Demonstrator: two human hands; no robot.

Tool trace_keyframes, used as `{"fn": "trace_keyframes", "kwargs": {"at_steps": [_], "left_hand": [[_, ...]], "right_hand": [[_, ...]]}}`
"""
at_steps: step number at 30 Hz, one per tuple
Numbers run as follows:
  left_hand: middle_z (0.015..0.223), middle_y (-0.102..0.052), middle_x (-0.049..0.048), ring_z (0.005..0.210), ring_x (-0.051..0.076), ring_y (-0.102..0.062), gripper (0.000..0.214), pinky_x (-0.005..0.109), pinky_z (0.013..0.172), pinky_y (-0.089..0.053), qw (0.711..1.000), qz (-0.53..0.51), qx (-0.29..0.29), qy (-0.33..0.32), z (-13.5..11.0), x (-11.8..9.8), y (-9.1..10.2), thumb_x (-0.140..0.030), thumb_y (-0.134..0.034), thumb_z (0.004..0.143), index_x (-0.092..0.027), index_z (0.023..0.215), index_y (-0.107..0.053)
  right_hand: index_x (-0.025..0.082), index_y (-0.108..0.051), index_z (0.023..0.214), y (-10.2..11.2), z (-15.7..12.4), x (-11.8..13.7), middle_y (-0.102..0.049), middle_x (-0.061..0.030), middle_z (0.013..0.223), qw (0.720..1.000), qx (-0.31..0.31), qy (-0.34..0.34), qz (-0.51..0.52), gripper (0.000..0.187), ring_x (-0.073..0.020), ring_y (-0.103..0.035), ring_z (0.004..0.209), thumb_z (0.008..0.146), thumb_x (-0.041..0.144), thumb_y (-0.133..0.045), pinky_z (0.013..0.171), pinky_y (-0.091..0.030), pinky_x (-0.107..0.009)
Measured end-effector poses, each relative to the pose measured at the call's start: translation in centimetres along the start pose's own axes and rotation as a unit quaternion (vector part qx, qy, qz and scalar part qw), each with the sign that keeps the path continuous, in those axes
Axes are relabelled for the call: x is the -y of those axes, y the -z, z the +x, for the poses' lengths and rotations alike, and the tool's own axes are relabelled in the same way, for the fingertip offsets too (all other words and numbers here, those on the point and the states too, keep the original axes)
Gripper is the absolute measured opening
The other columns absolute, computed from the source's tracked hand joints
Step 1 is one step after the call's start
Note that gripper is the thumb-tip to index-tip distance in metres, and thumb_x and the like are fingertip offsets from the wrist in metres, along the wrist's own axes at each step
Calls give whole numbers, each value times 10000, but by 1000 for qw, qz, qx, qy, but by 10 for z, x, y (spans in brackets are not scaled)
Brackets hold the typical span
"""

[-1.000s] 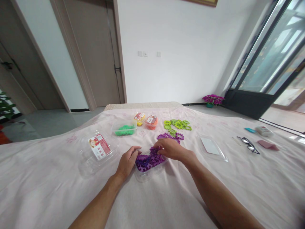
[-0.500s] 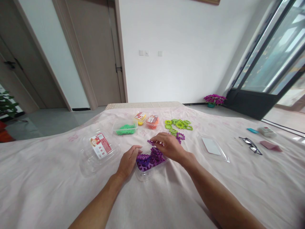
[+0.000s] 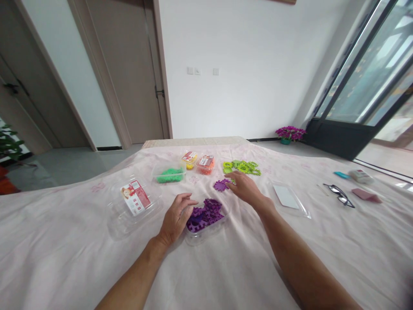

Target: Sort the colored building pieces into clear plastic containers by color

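From left to right on the cloth (image 3: 77, 241) lie a labelled clear package (image 3: 135, 211), tubs of green pieces (image 3: 171, 175), yellow pieces (image 3: 189, 166) and orange pieces (image 3: 205, 170), loose lime pieces (image 3: 247, 167), a clear tray (image 3: 298, 206) and glasses (image 3: 338, 196). The left hand (image 3: 176, 218), loosely spread, rests at the left edge of the tub of purple pieces (image 3: 206, 217); the right hand (image 3: 243, 187), thumb and forefinger apart, is at a flat purple piece (image 3: 221, 185) beyond it. The left fingers partly hide that tub's edge, and contact at the right fingertips cannot be confirmed.
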State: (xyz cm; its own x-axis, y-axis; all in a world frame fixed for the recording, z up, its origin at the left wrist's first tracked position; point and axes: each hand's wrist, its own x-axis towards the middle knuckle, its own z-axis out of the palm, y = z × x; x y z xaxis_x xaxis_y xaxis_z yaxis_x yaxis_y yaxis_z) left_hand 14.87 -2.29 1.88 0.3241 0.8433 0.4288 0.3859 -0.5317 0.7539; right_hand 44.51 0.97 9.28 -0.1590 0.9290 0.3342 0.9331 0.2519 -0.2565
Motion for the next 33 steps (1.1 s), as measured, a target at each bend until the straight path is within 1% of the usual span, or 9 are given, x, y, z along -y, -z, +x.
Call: {"fn": "trace_keyframes", "kwargs": {"at_steps": [3,6,11,15,19,21,25,29,33], "left_hand": [[1289,-623,89,1252,252,-564,383,360,1103,-410,1000,-1,24,16,0,-1,0,-387,-424,973,-239,1001,-777],[1177,-683,96,1190,260,-604,399,365,1072,-436,999,-15,18,38,2,-1,-1,-374,-414,967,-232,958,-787],[1124,-707,99,1159,261,-617,378,363,1060,-445,999,-33,-2,39,3,-2,-2,-366,-426,963,-226,944,-776],[1136,-697,89,1138,241,-618,343,371,1055,-447,998,-42,-21,30,2,2,-3,-341,-436,964,-208,1032,-745],[1124,-696,83,1124,228,-622,337,378,1048,-452,998,-48,-19,24,2,4,-4,-338,-433,969,-196,1028,-733],[1112,-701,79,1113,225,-628,328,374,1038,-459,998,-49,-20,23,2,4,-4,-335,-437,968,-199,1013,-732],[1097,-710,76,1094,224,-639,323,363,1016,-473,998,-50,-20,23,2,3,-4,-336,-438,970,-205,1024,-728],[1110,-711,81,1092,225,-644,321,362,1016,-476,998,-52,-19,26,0,6,-6,-340,-440,975,-203,1036,-724],[1125,-709,87,1089,227,-653,321,365,1016,-486,998,-62,-18,29,0,11,-7,-340,-447,977,-198,1082,-716]], "right_hand": [[139,-645,1300,-10,1,-38,-671,-171,1256,995,32,-76,-58,415,-286,-617,1171,901,222,-570,1002,-421,-360],[135,-611,1338,-21,-2,-72,-670,-189,1263,982,74,-148,-95,479,-317,-608,1182,876,262,-613,985,-421,-372],[150,-523,1436,-33,-7,-100,-610,-190,1379,977,113,-175,-41,679,-331,-592,1215,832,412,-689,963,-435,-359],[185,-483,1474,-37,-6,-95,-567,-172,1438,977,126,-169,-22,800,-347,-555,1265,808,584,-678,979,-431,-383],[212,-457,1488,-38,-5,-81,-567,-171,1429,971,143,-181,-58,892,-370,-529,1277,762,689,-661,972,-426,-424],[226,-502,1449,-36,-4,-76,-609,-165,1369,969,150,-178,-83,836,-367,-550,1240,756,659,-681,939,-435,-417],[262,-615,1330,-29,-5,-69,-679,-126,1251,969,149,-170,-102,585,-333,-600,1165,813,531,-663,852,-445,-369],[266,-666,1255,-21,-5,-65,-710,-101,1191,967,152,-172,-107,470,-304,-634,1113,833,473,-660,785,-439,-326],[235,-698,1183,-18,-3,-61,-729,-115,1150,968,136,-179,-109,371,-275,-667,1051,936,455,-531,766,-433,-312]]}}
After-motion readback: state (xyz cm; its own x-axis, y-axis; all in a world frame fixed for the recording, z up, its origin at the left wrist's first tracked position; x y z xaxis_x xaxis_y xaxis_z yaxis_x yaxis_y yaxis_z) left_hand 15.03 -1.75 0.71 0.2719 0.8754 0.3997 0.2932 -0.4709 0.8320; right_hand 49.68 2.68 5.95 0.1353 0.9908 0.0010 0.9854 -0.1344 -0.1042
